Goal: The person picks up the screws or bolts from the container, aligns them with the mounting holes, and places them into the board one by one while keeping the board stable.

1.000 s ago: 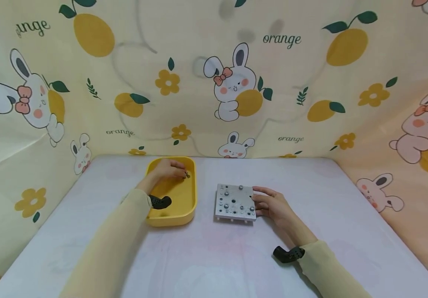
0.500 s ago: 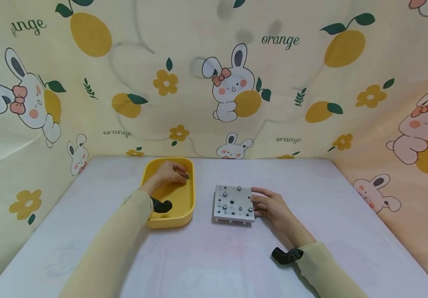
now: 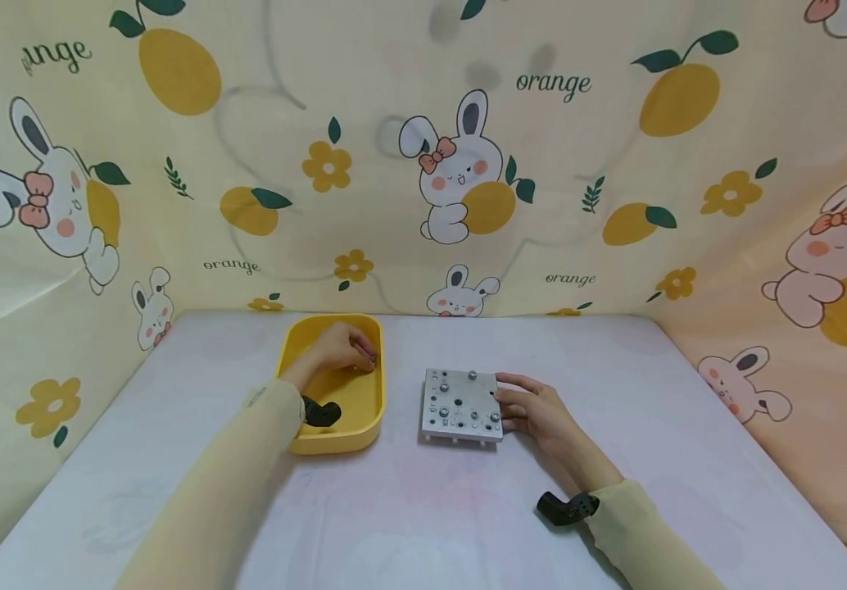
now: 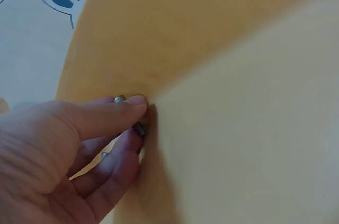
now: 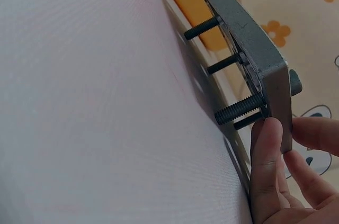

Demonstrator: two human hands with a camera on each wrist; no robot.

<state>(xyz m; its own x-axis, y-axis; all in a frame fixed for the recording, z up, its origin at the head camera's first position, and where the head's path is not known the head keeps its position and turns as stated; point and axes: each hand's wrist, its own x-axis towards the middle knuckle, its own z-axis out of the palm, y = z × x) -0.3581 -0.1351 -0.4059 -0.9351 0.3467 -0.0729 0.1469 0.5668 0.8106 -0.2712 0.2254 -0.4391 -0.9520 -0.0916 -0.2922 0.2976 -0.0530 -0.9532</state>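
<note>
Metal plate (yellow tray nearby)

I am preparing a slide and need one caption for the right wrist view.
The right hand holds a metal plate by its edge, threaded bolts sticking out underneath.

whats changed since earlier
The left hand has moved slightly toward the right side of the yellow tray, now mostly hiding the small metal parts in the head view; any grip is unclear. The right hand still holds the metal plate; plate and tray stayed put.
</note>
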